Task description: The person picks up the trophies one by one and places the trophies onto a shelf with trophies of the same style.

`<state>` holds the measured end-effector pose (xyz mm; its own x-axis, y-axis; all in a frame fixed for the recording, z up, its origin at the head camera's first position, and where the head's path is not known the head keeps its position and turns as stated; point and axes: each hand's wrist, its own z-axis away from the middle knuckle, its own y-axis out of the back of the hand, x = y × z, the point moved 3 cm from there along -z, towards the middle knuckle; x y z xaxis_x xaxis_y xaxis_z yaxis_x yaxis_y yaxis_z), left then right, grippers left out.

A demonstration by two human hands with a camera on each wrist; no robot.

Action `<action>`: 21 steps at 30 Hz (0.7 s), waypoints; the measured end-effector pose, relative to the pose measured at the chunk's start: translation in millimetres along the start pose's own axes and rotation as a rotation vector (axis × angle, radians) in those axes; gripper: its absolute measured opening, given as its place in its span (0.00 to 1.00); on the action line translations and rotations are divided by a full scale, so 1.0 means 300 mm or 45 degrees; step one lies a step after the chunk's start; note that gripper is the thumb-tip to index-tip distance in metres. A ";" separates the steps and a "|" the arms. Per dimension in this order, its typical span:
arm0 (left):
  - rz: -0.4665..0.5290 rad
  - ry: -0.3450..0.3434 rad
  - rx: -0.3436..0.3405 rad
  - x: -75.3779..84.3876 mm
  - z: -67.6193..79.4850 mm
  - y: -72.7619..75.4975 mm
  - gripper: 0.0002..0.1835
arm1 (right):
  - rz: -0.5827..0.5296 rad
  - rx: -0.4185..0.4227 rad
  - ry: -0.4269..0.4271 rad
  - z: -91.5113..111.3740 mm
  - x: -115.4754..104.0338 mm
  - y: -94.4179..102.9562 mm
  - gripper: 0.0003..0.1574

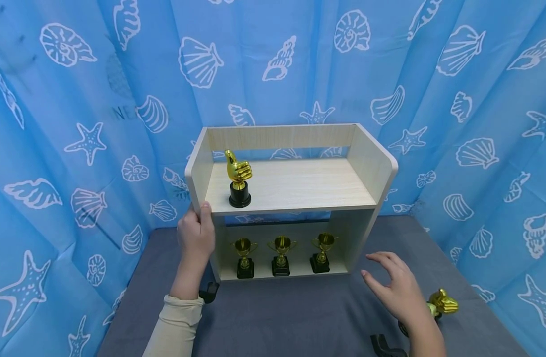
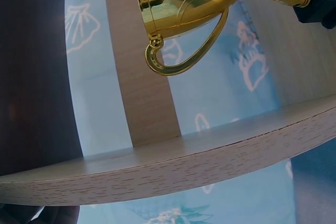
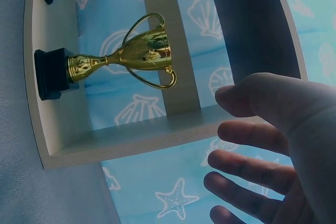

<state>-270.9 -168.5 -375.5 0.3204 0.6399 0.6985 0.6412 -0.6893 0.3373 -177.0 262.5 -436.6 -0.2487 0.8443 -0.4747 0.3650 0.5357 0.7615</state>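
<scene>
A pale wooden two-tier shelf (image 1: 295,210) stands on the grey table. My left hand (image 1: 197,233) grips the edge of its left side panel, the thumb on the front; in the left wrist view only dark fingertips (image 2: 42,214) show beyond the panel. A gold thumbs-up trophy (image 1: 239,179) on a black base stands at the left of the upper tier. Three gold cup trophies, the left one (image 1: 244,258), the middle one (image 1: 281,255) and the right one (image 1: 322,253), line the lower tier. My right hand (image 1: 395,285), fingers spread and bent, hovers right of the shelf, holding nothing.
Another gold thumbs-up trophy (image 1: 443,301) is on the table at the right, partly hidden behind my right forearm. Black wrist straps (image 1: 209,292) show beside both wrists. A blue curtain (image 1: 273,64) with white seashell prints hangs behind the table (image 1: 281,317) and along both sides.
</scene>
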 end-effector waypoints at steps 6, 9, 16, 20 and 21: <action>0.008 0.000 0.004 -0.001 0.001 0.000 0.26 | 0.009 -0.004 -0.020 0.007 0.009 0.002 0.21; 0.007 -0.003 0.008 -0.002 0.000 -0.001 0.25 | 0.007 -0.025 -0.036 0.013 0.015 0.000 0.21; 0.001 -0.012 0.010 0.003 -0.001 0.001 0.25 | -0.003 -0.030 -0.041 0.026 0.019 -0.001 0.21; -0.005 -0.005 0.010 0.004 0.000 0.001 0.26 | -0.002 -0.030 -0.048 0.031 0.021 0.003 0.21; -0.006 -0.003 0.010 0.003 0.000 0.000 0.26 | -0.001 -0.030 -0.050 0.033 0.022 0.004 0.20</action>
<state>-270.7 -168.0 -374.9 0.3188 0.6441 0.6953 0.6483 -0.6833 0.3358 -169.4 268.9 -443.0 -0.2137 0.8439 -0.4921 0.3433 0.5364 0.7709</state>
